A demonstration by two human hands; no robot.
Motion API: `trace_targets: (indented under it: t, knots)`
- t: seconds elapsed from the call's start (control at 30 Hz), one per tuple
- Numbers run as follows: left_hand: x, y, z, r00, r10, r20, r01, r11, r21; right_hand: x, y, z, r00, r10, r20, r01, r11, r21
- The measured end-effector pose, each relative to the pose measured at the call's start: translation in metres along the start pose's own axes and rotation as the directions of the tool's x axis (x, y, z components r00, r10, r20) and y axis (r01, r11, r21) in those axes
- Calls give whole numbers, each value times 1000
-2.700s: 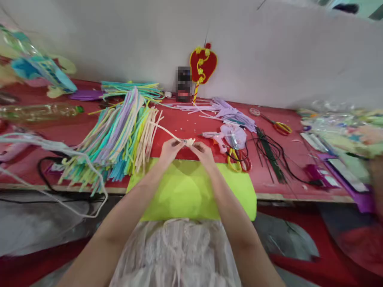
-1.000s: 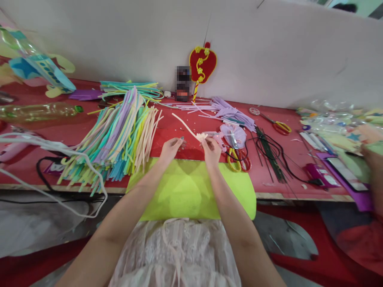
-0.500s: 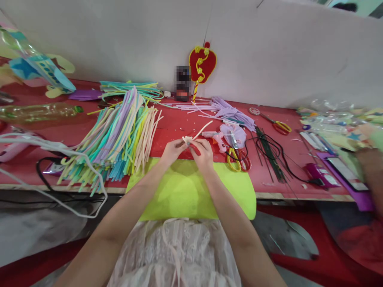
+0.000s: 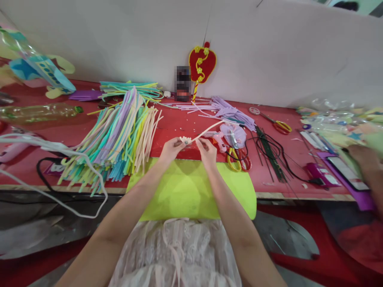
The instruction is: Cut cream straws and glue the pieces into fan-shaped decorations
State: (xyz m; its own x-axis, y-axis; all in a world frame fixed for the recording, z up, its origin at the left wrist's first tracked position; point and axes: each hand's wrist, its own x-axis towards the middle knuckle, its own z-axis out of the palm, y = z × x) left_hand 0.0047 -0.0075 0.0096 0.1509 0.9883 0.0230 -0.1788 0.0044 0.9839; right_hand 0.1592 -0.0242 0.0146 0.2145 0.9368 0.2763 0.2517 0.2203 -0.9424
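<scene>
My left hand (image 4: 172, 150) pinches a small cream piece bent from pipe cleaner (image 4: 186, 140), with a scalloped upper edge and a greyish spot at its middle. One long straight end of it points up and right. My right hand (image 4: 208, 152) is closed at the fingertips on this loose end, close to the bent part. Both hands are over the red tabletop, just beyond a lime-green sheet (image 4: 185, 191) that hangs off the front edge. Right of my right hand lie a pink glue gun (image 4: 220, 141) and scissors with yellow and red handles (image 4: 234, 160).
A big heap of pastel pipe cleaners (image 4: 110, 135) lies at left, lilac ones (image 4: 230, 111) behind. A red decoration (image 4: 202, 63) stands by the wall. Dark green stems (image 4: 269, 155) and a black cable are at right. Another person's hand (image 4: 362, 159) is at far right.
My right hand has moved slightly right, away from my left, and its fingers have shifted onto the loose end. More of that end now shows, reaching further right.
</scene>
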Motion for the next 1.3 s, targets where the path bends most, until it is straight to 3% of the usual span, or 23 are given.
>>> trace_targets:
  t: [0.17,0.5,0.73,1.3]
  knots:
    - [4,-9,-3,995,2,96,-6,999,37,1,2,1,1000,2,25,-3,1000,29]
    - [3,-3,1,1000,-6,3,6,999,49,0,0,2,998,-16,62,16,1000,-2]
    - [2,-4,-1,999,43,23,-46,981,186,0,7,5,994,12,111,-17,999,39]
    - [1,-1,-2,999,54,3,-54,970,239,-1,5,4,995,-56,84,56,998,3]
